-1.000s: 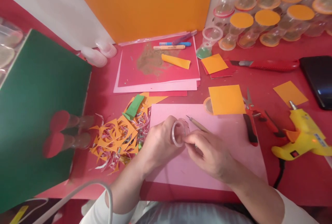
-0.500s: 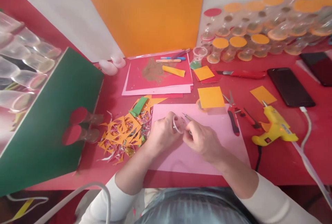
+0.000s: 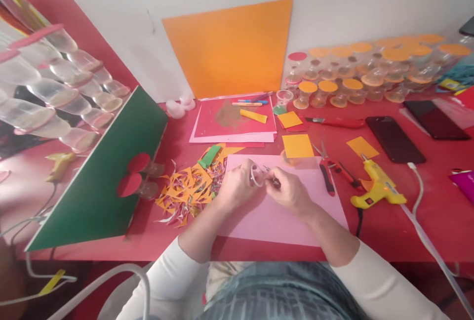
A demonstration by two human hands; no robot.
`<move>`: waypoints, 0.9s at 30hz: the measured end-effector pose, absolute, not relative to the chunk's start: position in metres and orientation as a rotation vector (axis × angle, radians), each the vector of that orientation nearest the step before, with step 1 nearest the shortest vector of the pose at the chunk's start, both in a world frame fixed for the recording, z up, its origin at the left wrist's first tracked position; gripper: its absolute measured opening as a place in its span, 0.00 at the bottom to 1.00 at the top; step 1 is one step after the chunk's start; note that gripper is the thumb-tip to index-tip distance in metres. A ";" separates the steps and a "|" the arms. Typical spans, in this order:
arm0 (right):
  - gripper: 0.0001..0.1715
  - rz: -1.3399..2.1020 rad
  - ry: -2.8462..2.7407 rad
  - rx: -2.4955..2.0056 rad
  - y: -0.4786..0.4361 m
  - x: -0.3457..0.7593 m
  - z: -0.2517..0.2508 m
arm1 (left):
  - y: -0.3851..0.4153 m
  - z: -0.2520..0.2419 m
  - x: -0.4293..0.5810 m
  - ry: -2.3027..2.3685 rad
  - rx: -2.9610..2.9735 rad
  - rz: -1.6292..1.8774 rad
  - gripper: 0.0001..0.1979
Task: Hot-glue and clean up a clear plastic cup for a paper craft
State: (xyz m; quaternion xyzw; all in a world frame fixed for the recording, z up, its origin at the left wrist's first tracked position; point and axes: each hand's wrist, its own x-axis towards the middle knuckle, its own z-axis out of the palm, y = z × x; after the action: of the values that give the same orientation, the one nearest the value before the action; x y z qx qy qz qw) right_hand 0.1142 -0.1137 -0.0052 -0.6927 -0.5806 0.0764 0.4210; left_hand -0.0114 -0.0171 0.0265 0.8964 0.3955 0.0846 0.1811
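Note:
My left hand [image 3: 235, 186] is closed round a small clear plastic ring [image 3: 255, 176], held on edge above a pink sheet of paper [image 3: 277, 216]. My right hand [image 3: 289, 191] is pinched at the ring's right side, beside a thin pointed tool [image 3: 269, 171] whose tip pokes out above my fingers. Whether the right hand grips the tool or the ring is hidden. Both hands meet over the upper middle of the pink sheet.
Orange paper cuttings [image 3: 185, 189] lie left of the sheet. A green board [image 3: 99, 181] leans at the left. Orange squares [image 3: 297, 145], scissors [image 3: 326, 167], a yellow glue gun [image 3: 375, 186], a red cutter [image 3: 336, 122] and two phones [image 3: 394, 140] lie to the right. Clear cups [image 3: 355, 78] line the back.
The view has pulled back and tilted up, showing more of the wall and table. My hands stay together on the ring, with little shift over the pink sheet.

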 end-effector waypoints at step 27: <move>0.16 0.520 -1.709 -1.461 -0.128 0.122 0.014 | -0.015 0.036 -0.017 0.901 2.415 -0.116 0.07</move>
State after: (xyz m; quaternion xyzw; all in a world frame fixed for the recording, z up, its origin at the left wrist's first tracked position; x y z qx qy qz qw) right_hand 0.1217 -0.1282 0.0136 -0.5787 -0.6772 0.2062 0.4049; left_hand -0.0169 -0.0148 0.0363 0.8993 0.3356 -0.0433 0.2769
